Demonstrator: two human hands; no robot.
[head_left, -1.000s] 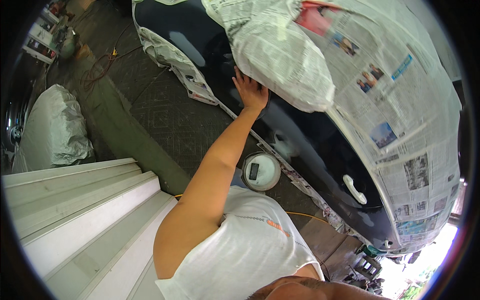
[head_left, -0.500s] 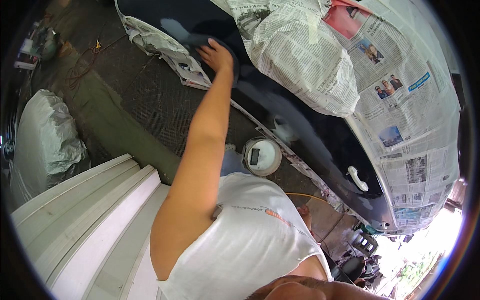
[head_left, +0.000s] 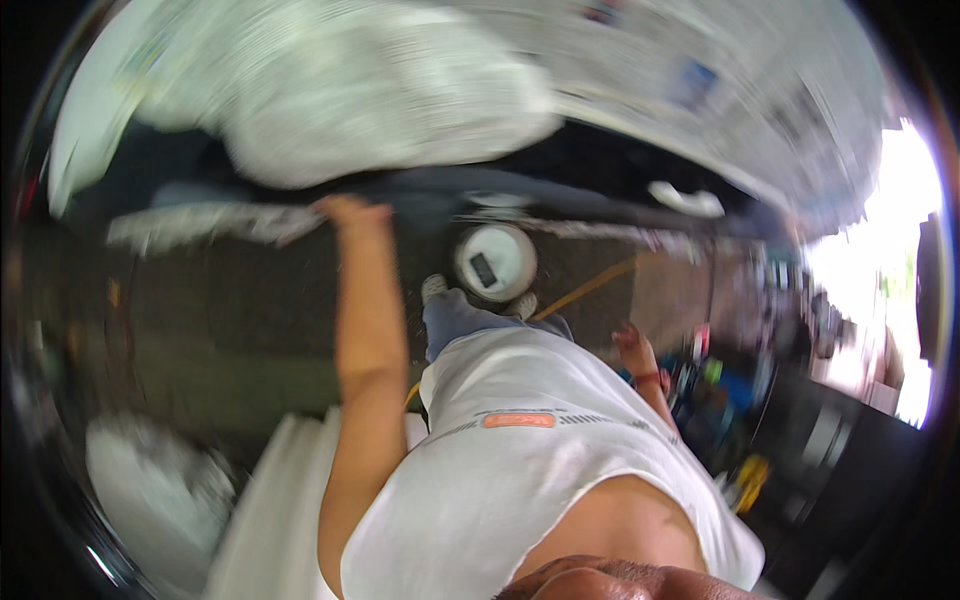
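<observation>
My left hand (head_left: 352,208) reaches forward to the lower part of a dark car side panel (head_left: 425,195). Motion smears it, but the thumb stands apart from the fingers and nothing shows in it; contact with the panel is unclear. A torn newspaper strip (head_left: 215,225) hangs along the panel's lower edge beside it. My right hand (head_left: 632,348) hangs low at my right side, its fingers loosely apart, holding nothing visible. Between the hands, by my feet, stands a round white bucket (head_left: 527,262) with a dark rectangular thing (head_left: 483,268) in it.
Newspaper sheets (head_left: 650,75) cover the car's upper part, bulging over a rounded shape. A white door handle (head_left: 686,199) sits farther right. A yellow hose (head_left: 590,287) crosses the floor. White ridged panels (head_left: 275,500) and a plastic-covered bundle (head_left: 155,490) stand at left; a dark cabinet (head_left: 830,440) at right.
The view has swung, so the car now lies across the top. My left hand has come down from the flat panel surface toward its lower edge. My right hand shows more fully.
</observation>
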